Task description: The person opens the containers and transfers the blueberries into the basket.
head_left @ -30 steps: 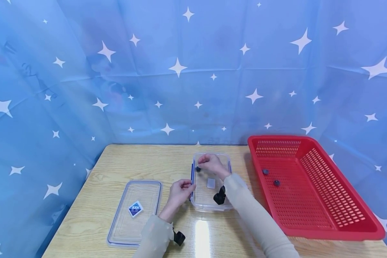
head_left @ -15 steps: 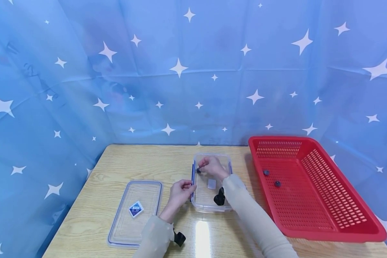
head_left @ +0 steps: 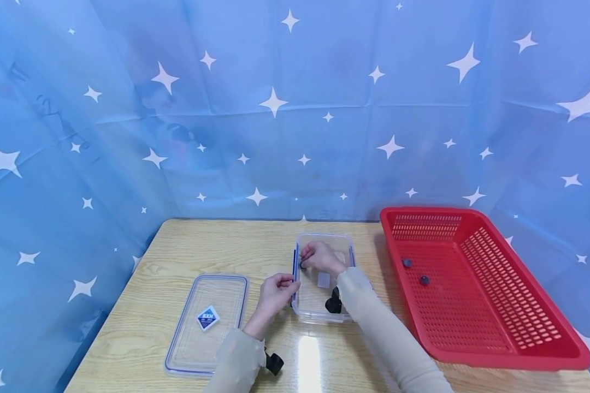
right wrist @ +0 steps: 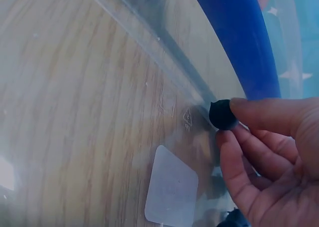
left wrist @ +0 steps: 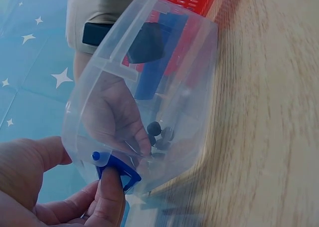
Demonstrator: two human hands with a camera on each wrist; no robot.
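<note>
My right hand (head_left: 324,257) reaches down inside a clear plastic box (head_left: 307,318), near its left wall. Between thumb and fingertips it pinches a blueberry (right wrist: 223,114), small, round and dark. Another dark berry (right wrist: 233,219) shows at the bottom edge of the right wrist view. Through the box wall, the left wrist view shows dark round shapes by the right fingertips, partly blurred by the plastic. My left hand (head_left: 275,292) grips the box's left side at a blue latch (left wrist: 131,176), thumb by the rim and fingers at the flap. A pale square label (head_left: 323,280) lies at the box's bottom.
A red perforated basket (head_left: 511,357) stands on the right with two blueberries, one (head_left: 407,263) behind the other (head_left: 424,280). The clear lid (head_left: 204,349) with a blue edge lies on the wooden table (head_left: 216,240) at left. A blue starry curtain (head_left: 226,131) hangs behind.
The right hand has moved slightly down and nearer inside the box with the blueberry. The left hand stays at the box's left side.
</note>
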